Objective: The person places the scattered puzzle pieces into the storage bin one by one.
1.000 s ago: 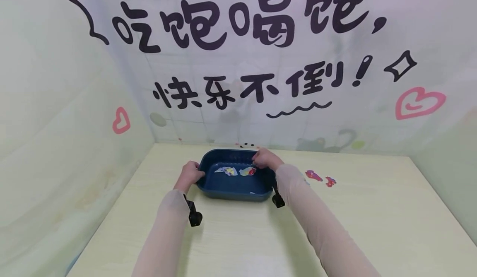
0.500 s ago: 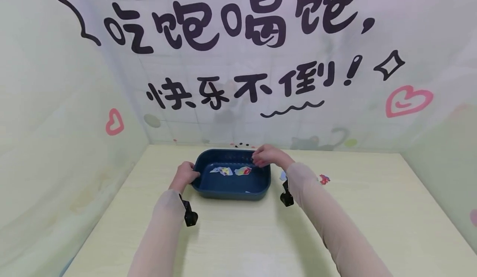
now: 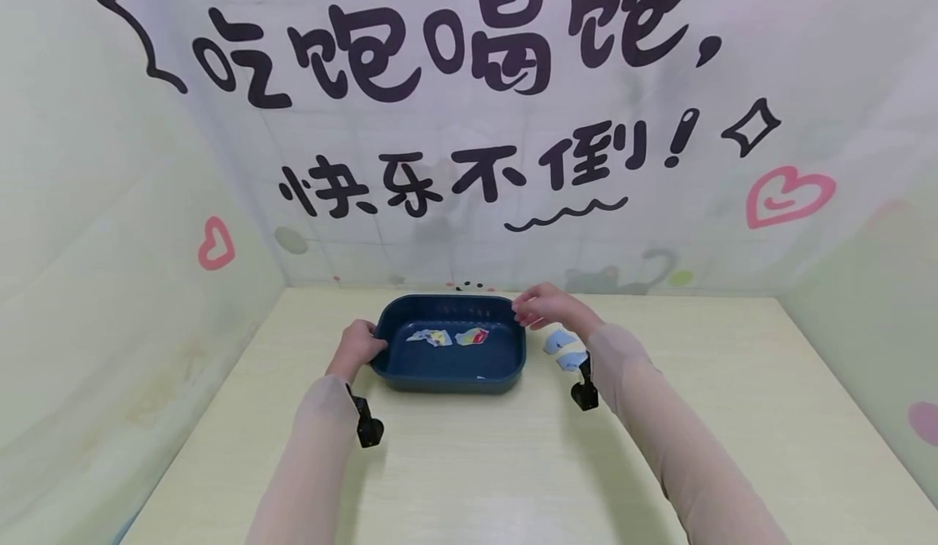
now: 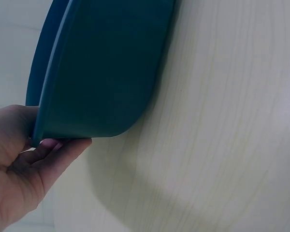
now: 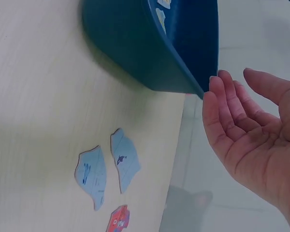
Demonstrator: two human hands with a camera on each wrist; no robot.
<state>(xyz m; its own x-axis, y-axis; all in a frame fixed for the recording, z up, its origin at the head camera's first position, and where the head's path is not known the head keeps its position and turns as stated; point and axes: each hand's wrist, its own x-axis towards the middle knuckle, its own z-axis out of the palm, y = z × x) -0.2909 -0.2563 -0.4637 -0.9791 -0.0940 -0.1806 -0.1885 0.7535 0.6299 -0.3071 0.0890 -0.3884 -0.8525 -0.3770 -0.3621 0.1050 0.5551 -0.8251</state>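
Observation:
A dark blue rectangular basin stands on the table, with two colourful, flat, irregularly cut pieces lying on its floor. My left hand grips the basin's left side; in the left wrist view the thumb is over the rim and the fingers lie underneath it outside. At the back right corner is my right hand, holding nothing, fingers gently bent and thumb apart; its fingertips are right at the rim. Two light blue flat pieces lie on the table, right of the basin.
A red flat piece lies beyond the blue ones in the right wrist view. A pale wood-grain table carries everything. Behind it hangs a printed cloth backdrop with dark lettering, and cloth also closes off both sides.
My right hand has drawn back to the right, from inside the basin's back right corner to its outer edge. The left hand keeps its hold. The head view has turned slightly right.

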